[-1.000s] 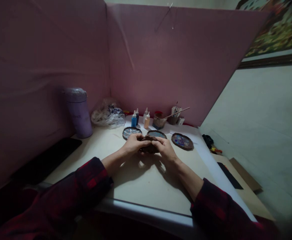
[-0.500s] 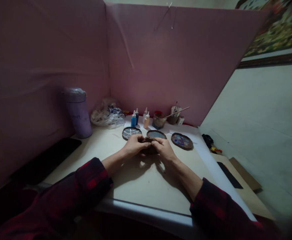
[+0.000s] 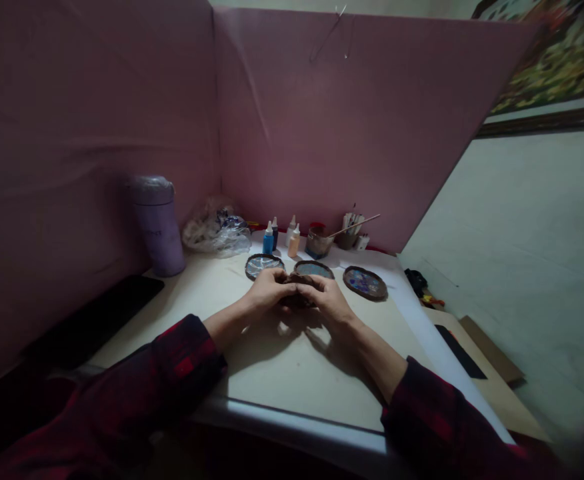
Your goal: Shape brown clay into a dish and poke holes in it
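Observation:
Between my two hands is a dark brown piece of clay (image 3: pixel 299 301), held just above the pale table top. My left hand (image 3: pixel 268 292) grips it from the left, with the thumb on its near side. From the right, my right hand (image 3: pixel 329 300) closes on the same piece, and the two thumbs almost meet. Part of the clay is hidden by the fingers. Just beyond the hands lie three flat, brown-rimmed discs: a whitish-streaked disc (image 3: pixel 264 266), a grey-blue disc (image 3: pixel 314 269) partly covered by my right hand, and a blue-and-purple disc (image 3: pixel 365 283).
Behind the discs stand a blue bottle (image 3: pixel 268 241), an orange bottle (image 3: pixel 294 243), a murky jar (image 3: pixel 318 244) with a brush across it, and a brown holder (image 3: pixel 347 240). Leftward are a crumpled plastic bag (image 3: pixel 216 230), a purple tumbler (image 3: pixel 158 230) and a black slab (image 3: pixel 99 320).
My right thumb has shifted slightly left along the clay, nearer to the left thumb. Both hands keep their hold, and the things on the table stay put.

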Available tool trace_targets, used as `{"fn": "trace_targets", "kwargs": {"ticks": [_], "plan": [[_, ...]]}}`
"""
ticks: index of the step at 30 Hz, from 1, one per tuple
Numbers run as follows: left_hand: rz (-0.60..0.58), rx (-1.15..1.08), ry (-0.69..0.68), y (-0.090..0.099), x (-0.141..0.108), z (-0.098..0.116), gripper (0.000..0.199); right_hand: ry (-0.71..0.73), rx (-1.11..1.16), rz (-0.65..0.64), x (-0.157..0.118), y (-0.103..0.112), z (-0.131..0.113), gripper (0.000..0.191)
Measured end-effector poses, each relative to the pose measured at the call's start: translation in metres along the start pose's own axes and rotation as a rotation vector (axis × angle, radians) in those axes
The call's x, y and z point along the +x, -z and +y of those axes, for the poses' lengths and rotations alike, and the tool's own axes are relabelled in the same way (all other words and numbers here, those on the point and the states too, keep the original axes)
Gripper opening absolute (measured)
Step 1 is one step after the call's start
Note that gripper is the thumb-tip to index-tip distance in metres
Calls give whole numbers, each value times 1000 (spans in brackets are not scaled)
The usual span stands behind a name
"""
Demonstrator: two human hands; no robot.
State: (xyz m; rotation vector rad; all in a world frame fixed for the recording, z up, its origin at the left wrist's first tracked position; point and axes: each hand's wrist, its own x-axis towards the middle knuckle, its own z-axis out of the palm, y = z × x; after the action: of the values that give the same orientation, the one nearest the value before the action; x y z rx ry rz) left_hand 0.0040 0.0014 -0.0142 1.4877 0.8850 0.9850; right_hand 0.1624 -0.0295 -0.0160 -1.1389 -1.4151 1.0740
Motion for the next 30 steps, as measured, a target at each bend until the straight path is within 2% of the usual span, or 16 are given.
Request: {"fn": "trace_targets", "kwargs": {"ticks": [9, 16, 21, 25, 30], "plan": [[0, -48, 29, 3, 2, -4, 39, 22, 14, -15, 1, 1, -3, 31], [3, -36, 31, 1, 1, -3, 33, 12, 21, -11, -1, 0, -1, 37], [-4, -73, 54, 2, 1, -1, 39, 32, 12, -28, 1, 2, -2, 31], [-12, -106, 71, 2, 0, 0, 42, 45, -16, -1, 2, 2, -3, 32], [39, -158, 105, 1, 0, 3, 39, 47, 53, -14, 2, 2, -1, 41]]}}
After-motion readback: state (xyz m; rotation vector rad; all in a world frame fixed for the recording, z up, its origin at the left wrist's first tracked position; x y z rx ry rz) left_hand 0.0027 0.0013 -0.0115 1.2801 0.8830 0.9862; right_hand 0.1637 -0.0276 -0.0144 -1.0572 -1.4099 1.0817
